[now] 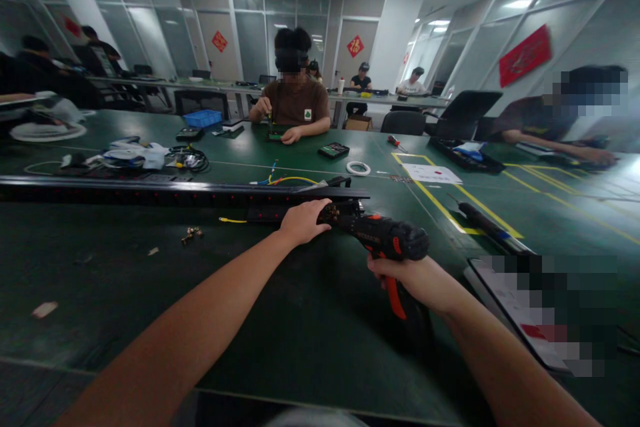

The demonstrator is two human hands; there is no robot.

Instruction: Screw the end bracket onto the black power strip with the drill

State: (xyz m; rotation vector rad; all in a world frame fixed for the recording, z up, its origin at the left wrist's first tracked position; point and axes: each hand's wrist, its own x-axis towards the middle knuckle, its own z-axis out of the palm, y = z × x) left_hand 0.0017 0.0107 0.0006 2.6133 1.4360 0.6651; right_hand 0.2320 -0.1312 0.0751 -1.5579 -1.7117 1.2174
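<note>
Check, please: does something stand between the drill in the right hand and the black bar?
The left hand lies close to the nose of the drill, beside the black bar; I see nothing else clearly in between.

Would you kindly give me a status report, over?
Right hand gripping power drill. Left hand near long black unit's right end, by drill's nose. Loose brass-coloured parts clear of drill.

Blue basket (204, 121), white ring (359, 174), red wall hanging (525, 55)
</note>
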